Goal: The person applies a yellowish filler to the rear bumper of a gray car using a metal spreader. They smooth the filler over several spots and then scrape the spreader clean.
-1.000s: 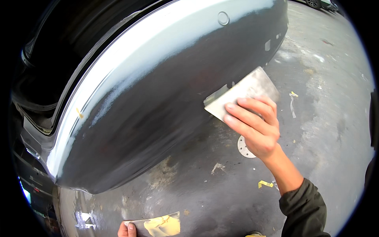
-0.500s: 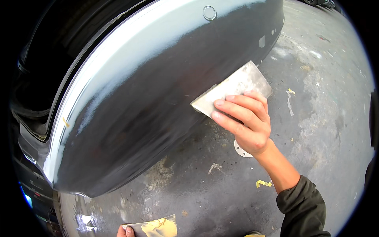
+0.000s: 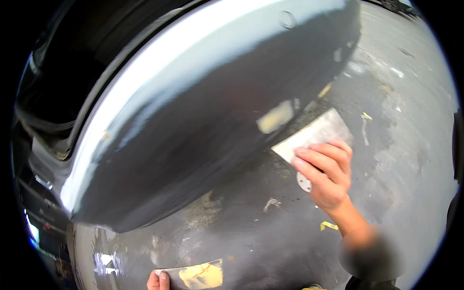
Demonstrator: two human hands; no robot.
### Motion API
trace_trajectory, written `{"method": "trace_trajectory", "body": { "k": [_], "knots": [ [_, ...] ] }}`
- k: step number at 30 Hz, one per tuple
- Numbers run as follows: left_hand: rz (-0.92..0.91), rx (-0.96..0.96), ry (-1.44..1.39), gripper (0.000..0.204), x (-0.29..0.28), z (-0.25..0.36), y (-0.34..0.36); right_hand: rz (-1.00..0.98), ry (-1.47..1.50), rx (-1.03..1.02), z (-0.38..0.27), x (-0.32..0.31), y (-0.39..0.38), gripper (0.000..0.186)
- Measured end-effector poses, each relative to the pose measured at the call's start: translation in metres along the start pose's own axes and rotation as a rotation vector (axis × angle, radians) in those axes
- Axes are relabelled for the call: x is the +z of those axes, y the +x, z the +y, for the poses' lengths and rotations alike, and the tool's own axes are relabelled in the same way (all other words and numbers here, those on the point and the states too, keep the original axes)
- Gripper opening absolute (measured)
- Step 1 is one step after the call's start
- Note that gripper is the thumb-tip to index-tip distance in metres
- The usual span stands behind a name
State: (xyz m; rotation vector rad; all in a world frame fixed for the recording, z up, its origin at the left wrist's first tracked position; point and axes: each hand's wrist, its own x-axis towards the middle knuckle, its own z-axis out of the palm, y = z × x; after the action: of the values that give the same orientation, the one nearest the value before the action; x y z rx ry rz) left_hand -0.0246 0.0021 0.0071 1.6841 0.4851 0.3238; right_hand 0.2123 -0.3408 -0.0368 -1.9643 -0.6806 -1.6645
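Note:
My right hand (image 3: 325, 176) grips a wide, flat metal putty spreader (image 3: 321, 129), fingers laid over its face and thumb hidden behind. The spreader hangs just off the lower edge of a car bumper (image 3: 183, 130), which is dark grey with a pale band along its top. Beside it on the bumper lies a fresh pale-yellow patch of filler (image 3: 275, 117). At the bottom of the view, my left hand (image 3: 158, 281) pinches the end of a thin flat plate (image 3: 169, 274). A dollop of yellow filler (image 3: 202, 276) is spread across that plate.
The grey concrete floor (image 3: 232, 241) is stained. A white perforated disc (image 3: 304, 182), a yellow tape scrap (image 3: 329, 225) and other scraps lie on it. An open dark cavity (image 3: 63, 82) of the car is at upper left; another vehicle's wheel (image 3: 390, 4) shows at far right.
My right hand has drawn the spreader off the bumper, down and to the right, uncovering the yellow filler patch. My left hand still holds its plate. The whole view has shifted somewhat.

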Motion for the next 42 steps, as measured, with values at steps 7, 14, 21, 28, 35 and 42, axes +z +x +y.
{"method": "trace_trajectory", "body": {
  "k": [7, 14, 21, 28, 35, 42],
  "knots": [
    [-0.006, 0.031, -0.082, 0.020, -0.013, -0.003, 0.000, 0.007, 0.320, 0.487, -0.053, -0.012, -0.014, 0.021],
    [0.101, 0.167, -0.215, 0.016, 0.000, 0.005, 0.021, -0.213, 0.650, 0.990, -0.136, -0.029, -0.014, 0.019],
    [0.063, 0.259, -0.232, 0.022, -0.015, 0.014, 0.025, -0.479, 0.462, 0.054, -0.201, -0.022, 0.030, 0.019],
    [0.046, 0.293, -0.207, 0.021, -0.059, 0.013, 0.020, -0.557, 0.495, -0.141, -0.261, -0.004, 0.051, 0.024],
    [0.232, 0.249, -0.361, 0.016, -0.104, -0.016, 0.037, -0.728, 0.614, 0.013, -0.287, -0.004, 0.020, 0.019],
    [0.290, 0.222, -0.475, 0.020, -0.152, -0.047, 0.035, -0.090, 1.098, 1.851, -0.278, 0.016, -0.019, 0.021]
  ]
}}
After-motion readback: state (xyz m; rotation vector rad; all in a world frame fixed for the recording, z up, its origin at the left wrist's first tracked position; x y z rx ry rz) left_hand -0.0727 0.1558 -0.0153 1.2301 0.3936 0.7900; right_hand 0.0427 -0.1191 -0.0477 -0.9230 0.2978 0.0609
